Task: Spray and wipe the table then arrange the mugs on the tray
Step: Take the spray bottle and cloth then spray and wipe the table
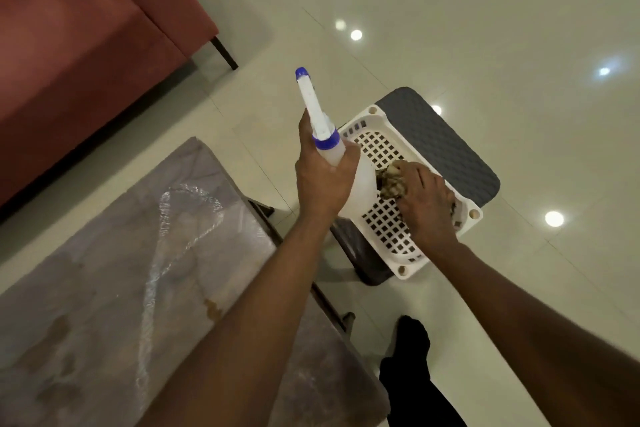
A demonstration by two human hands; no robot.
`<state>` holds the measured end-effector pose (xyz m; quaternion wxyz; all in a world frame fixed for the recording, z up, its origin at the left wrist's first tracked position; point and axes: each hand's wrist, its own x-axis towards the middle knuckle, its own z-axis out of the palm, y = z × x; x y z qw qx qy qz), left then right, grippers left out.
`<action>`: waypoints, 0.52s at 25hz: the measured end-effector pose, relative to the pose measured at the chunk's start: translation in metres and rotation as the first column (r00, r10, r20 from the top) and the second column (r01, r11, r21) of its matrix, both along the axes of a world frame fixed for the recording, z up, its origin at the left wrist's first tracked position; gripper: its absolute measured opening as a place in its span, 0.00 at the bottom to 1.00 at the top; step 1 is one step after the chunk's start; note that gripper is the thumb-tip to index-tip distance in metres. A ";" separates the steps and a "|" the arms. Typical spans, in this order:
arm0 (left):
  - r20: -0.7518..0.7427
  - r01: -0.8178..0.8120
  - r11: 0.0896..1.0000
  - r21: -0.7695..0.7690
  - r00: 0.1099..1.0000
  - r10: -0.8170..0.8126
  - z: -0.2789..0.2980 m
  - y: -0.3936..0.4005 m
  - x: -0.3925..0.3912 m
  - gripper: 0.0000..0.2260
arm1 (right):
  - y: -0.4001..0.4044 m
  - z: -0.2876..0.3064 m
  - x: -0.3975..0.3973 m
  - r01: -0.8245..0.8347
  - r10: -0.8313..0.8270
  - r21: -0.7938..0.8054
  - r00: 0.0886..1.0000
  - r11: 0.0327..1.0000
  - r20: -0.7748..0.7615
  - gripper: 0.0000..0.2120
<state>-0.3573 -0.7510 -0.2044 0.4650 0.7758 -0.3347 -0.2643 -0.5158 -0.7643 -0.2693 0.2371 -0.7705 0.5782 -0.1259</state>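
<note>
Spray bottle [337, 152]: white plastic, blue nozzle and collar; held up over the floor between table and basket.
Left hand [320, 180]: fingers wrapped round the bottle's neck, just under the collar.
Cloth [393, 180]: brownish, bunched; lying in the white basket [381, 146] on a grey stool [446, 146].
Right hand [426, 201]: fingers curled down onto the cloth, gathering it.
Table [104, 288]: glossy marbled top, lower left, stained near the edge.
Mugs, tray: not in view.
Handling, bottle: likely light, rigid, smooth; best gripped at the neck, forefinger free for the trigger.
Handling, cloth: soft, limp; best taken as a bunched handful.
</note>
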 end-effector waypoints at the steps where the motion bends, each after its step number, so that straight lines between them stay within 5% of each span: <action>1: -0.033 -0.016 0.999 0.036 0.999 0.017 0.009 0.014 0.011 0.30 | 0.003 0.009 0.007 -0.001 0.002 -0.027 1.000 1.000 0.024 0.28; 8: -0.078 -0.065 0.954 0.292 0.993 0.092 0.061 0.146 0.130 0.14 | 0.081 0.070 0.135 -0.278 0.287 -0.112 0.955 0.954 0.078 0.30; 13: -0.238 -0.044 0.905 0.422 0.958 0.157 0.071 0.252 0.210 0.09 | 0.157 0.058 0.219 -0.434 0.431 -0.106 0.901 0.895 -0.052 0.36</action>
